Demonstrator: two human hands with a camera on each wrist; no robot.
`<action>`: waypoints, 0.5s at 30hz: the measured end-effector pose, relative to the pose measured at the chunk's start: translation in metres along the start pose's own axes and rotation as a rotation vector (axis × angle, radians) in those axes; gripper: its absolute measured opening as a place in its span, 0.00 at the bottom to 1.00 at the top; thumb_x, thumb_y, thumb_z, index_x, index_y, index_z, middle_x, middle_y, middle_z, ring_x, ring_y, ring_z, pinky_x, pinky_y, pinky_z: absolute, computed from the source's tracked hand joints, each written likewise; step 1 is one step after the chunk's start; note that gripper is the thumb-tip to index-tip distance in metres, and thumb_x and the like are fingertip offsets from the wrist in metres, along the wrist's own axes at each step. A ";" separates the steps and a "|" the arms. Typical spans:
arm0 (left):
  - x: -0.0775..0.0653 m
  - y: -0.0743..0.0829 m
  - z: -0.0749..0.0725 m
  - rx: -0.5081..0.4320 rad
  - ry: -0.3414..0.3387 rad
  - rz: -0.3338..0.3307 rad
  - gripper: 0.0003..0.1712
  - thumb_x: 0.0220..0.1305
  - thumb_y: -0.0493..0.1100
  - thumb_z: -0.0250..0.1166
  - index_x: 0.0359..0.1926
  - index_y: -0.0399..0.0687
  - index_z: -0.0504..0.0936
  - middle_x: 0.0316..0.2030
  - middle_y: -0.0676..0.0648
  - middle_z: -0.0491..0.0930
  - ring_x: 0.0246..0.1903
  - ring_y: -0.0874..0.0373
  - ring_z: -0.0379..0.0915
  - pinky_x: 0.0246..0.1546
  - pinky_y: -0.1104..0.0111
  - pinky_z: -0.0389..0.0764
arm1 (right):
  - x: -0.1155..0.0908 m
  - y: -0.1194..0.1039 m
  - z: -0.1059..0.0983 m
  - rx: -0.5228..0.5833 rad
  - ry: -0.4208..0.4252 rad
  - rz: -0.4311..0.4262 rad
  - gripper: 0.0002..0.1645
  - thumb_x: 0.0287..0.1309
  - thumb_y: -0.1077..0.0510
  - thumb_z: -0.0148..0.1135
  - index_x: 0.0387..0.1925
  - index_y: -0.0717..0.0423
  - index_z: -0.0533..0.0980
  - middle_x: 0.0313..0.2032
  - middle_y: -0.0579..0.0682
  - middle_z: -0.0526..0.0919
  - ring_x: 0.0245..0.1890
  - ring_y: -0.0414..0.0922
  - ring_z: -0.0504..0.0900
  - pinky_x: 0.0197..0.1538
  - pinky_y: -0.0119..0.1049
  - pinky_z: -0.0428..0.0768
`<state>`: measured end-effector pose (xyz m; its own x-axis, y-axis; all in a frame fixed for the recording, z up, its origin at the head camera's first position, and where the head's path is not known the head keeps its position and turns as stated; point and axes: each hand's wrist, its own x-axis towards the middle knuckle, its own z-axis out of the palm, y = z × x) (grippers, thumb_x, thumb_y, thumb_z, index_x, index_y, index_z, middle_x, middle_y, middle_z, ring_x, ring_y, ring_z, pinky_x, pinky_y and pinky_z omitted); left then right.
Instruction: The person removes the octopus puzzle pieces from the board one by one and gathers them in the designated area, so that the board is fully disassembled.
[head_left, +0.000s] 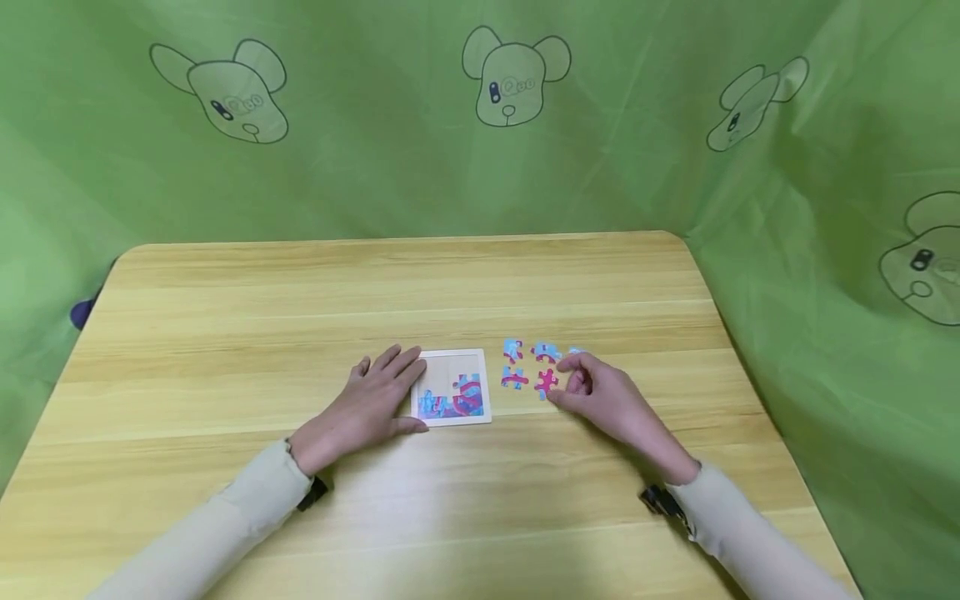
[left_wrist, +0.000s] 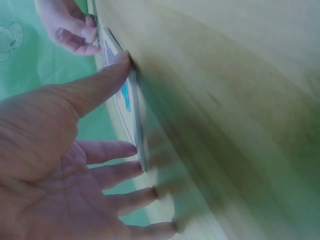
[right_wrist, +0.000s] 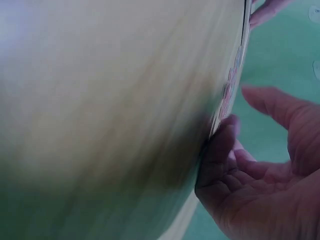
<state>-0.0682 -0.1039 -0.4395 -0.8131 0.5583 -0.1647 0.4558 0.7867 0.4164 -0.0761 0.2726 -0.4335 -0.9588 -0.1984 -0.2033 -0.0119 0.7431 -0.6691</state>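
In the head view my left hand [head_left: 375, 398] lies with spread, straight fingers at the left side of a white-rimmed puzzle tray [head_left: 487, 392]. Its thumb touches the tray's near corner. Joined blue and pink puzzle pieces [head_left: 457, 402] fill the near and right parts inside. To the right, my right hand [head_left: 603, 396] is low over the table, thumb and index finger apart beside a pink puzzle piece [head_left: 546, 382]. The other fingers curl inward, and nothing shows in its grasp. In the right wrist view a gap separates the thumb from the fingers [right_wrist: 225, 140].
Loose puzzle pieces lie between tray and right hand: one at the back left [head_left: 513, 350], one with a pink arc [head_left: 545, 352], and one nearer the tray [head_left: 514, 378]. Another piece [head_left: 576, 351] is partly hidden behind the right hand. Green fabric [head_left: 405, 167] hangs behind the wooden table [head_left: 300, 300].
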 end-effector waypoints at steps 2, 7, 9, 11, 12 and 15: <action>0.000 0.000 0.001 0.002 0.003 0.000 0.53 0.70 0.59 0.76 0.82 0.33 0.64 0.84 0.35 0.55 0.82 0.31 0.48 0.74 0.29 0.54 | -0.001 -0.001 0.002 -0.038 -0.008 -0.020 0.27 0.67 0.52 0.79 0.59 0.62 0.80 0.36 0.48 0.80 0.35 0.46 0.76 0.40 0.37 0.76; -0.002 0.000 0.002 0.008 0.017 0.005 0.53 0.70 0.59 0.76 0.82 0.33 0.64 0.84 0.34 0.56 0.82 0.31 0.49 0.74 0.28 0.54 | 0.000 -0.002 0.004 -0.082 -0.012 -0.062 0.21 0.67 0.55 0.77 0.55 0.59 0.81 0.35 0.47 0.78 0.33 0.45 0.74 0.39 0.38 0.73; -0.002 0.000 0.002 0.008 0.022 0.009 0.53 0.70 0.59 0.76 0.82 0.33 0.64 0.84 0.34 0.56 0.81 0.31 0.49 0.74 0.28 0.54 | 0.001 -0.001 0.005 -0.087 -0.013 -0.067 0.18 0.68 0.56 0.76 0.53 0.57 0.82 0.34 0.46 0.78 0.32 0.45 0.74 0.39 0.39 0.72; -0.002 0.000 0.003 0.007 0.024 0.013 0.53 0.71 0.59 0.75 0.82 0.33 0.65 0.84 0.34 0.56 0.81 0.31 0.49 0.74 0.28 0.54 | 0.002 0.000 0.004 -0.093 -0.013 -0.071 0.16 0.68 0.57 0.76 0.52 0.56 0.82 0.33 0.46 0.78 0.32 0.45 0.74 0.39 0.39 0.72; -0.002 0.000 0.004 0.005 0.024 0.014 0.52 0.71 0.58 0.75 0.82 0.33 0.65 0.84 0.34 0.56 0.81 0.31 0.49 0.74 0.28 0.54 | 0.002 0.000 0.004 -0.095 -0.013 -0.072 0.15 0.68 0.57 0.76 0.52 0.56 0.82 0.33 0.46 0.78 0.32 0.44 0.74 0.39 0.39 0.72; -0.002 0.000 0.005 0.000 0.023 0.013 0.52 0.71 0.58 0.75 0.82 0.33 0.64 0.84 0.35 0.55 0.82 0.31 0.49 0.74 0.28 0.54 | 0.003 0.001 0.004 -0.098 -0.018 -0.076 0.14 0.69 0.58 0.76 0.51 0.56 0.82 0.32 0.46 0.78 0.31 0.45 0.74 0.38 0.39 0.72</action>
<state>-0.0649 -0.1036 -0.4432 -0.8151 0.5624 -0.1392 0.4663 0.7794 0.4186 -0.0780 0.2706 -0.4377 -0.9487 -0.2675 -0.1683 -0.1129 0.7844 -0.6099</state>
